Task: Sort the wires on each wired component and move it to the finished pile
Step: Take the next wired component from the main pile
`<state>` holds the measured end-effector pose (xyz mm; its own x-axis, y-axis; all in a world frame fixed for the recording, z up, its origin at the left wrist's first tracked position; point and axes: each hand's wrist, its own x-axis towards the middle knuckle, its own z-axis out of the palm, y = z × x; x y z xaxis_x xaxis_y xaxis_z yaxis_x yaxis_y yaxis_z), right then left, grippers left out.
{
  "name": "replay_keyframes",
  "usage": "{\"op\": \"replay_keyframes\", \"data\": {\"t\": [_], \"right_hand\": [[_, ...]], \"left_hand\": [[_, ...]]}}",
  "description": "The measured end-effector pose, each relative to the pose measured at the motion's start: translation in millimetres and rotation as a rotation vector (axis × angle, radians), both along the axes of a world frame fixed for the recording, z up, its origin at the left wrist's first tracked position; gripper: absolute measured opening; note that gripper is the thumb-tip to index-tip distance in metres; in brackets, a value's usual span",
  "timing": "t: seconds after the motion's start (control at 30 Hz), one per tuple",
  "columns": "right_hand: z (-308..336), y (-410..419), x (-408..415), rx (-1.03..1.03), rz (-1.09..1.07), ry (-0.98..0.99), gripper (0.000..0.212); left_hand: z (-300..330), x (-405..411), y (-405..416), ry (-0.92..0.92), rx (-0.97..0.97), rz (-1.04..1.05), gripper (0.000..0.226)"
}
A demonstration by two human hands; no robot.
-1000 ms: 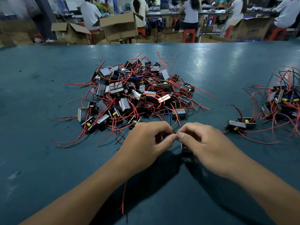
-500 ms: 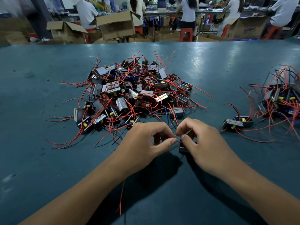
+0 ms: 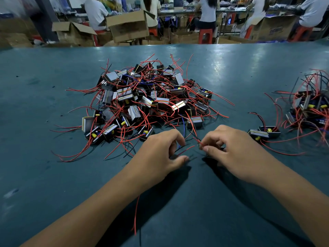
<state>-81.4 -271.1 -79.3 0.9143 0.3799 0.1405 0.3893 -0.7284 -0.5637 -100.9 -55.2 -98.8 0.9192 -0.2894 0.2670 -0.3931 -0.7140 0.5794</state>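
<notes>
A big heap of small black-and-silver wired components (image 3: 144, 104) with red wires lies in the middle of the teal table (image 3: 35, 157). A smaller pile (image 3: 309, 111) sits at the right edge, with two components (image 3: 263, 133) just left of it. My right hand (image 3: 229, 150) pinches a red wire (image 3: 197, 140) of a component mostly hidden under its fingers. My left hand (image 3: 160, 154) has its fingers curled over red and dark wires (image 3: 185, 150) near its fingertips; whether it grips them is unclear. A long red wire (image 3: 136, 214) trails under my left forearm.
Cardboard boxes (image 3: 128, 25) and several seated people at benches are beyond the table's far edge. Loose red wire ends fan out around the big heap on all sides.
My hands were pinched together over the component; they have since drawn apart. The left hand slid left and the red wire now shows in the gap between them.
</notes>
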Motion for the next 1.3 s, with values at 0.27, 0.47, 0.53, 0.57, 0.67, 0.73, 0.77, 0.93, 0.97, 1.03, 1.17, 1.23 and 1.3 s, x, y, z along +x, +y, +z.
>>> {"op": "replay_keyframes", "data": {"t": [0.27, 0.47, 0.53, 0.57, 0.67, 0.73, 0.77, 0.93, 0.97, 1.03, 1.17, 1.23, 1.3], "right_hand": [[-1, -3, 2, -0.002, 0.012, -0.065, 0.007], [-6, -1, 2, 0.08, -0.002, -0.071, 0.008], [-8, 1, 2, 0.114, -0.005, -0.059, 0.008], [-9, 1, 3, 0.128, -0.01, -0.058, 0.01], [-10, 1, 4, 0.141, -0.017, -0.051, 0.012], [-11, 1, 4, 0.149, -0.008, -0.034, 0.011], [-10, 1, 3, 0.156, -0.003, -0.03, 0.01], [-10, 1, 4, 0.143, -0.02, -0.038, 0.008], [-10, 0, 4, 0.152, -0.033, -0.033, 0.006], [-11, 0, 5, 0.168, -0.052, -0.02, 0.006], [-11, 1, 5, 0.174, -0.079, -0.023, 0.011], [-11, 1, 5, 0.176, -0.089, -0.022, 0.012], [-11, 0, 7, 0.166, -0.112, -0.026, 0.012]], "left_hand": [[2, -1, 2, -0.035, 0.075, 0.031, 0.021], [3, -3, -1, -0.053, 0.13, 0.037, 0.017], [2, -3, -2, -0.014, 0.146, 0.052, 0.016], [2, -2, -1, 0.004, 0.161, 0.056, 0.017], [4, -2, 3, 0.036, 0.181, 0.049, 0.019], [6, -2, 6, 0.04, 0.186, 0.025, 0.018], [7, -2, 7, 0.051, 0.189, 0.007, 0.017], [28, 9, 31, 0.114, -0.315, 0.072, 0.009], [31, 12, 40, 0.089, -0.383, 0.134, 0.012], [34, 13, 49, 0.092, -0.438, 0.193, 0.014], [35, 6, 37, 0.142, -0.402, 0.08, 0.007], [33, 0, 28, 0.236, -0.492, -0.04, 0.006], [33, -6, 16, 0.368, -0.671, -0.121, 0.006]]}}
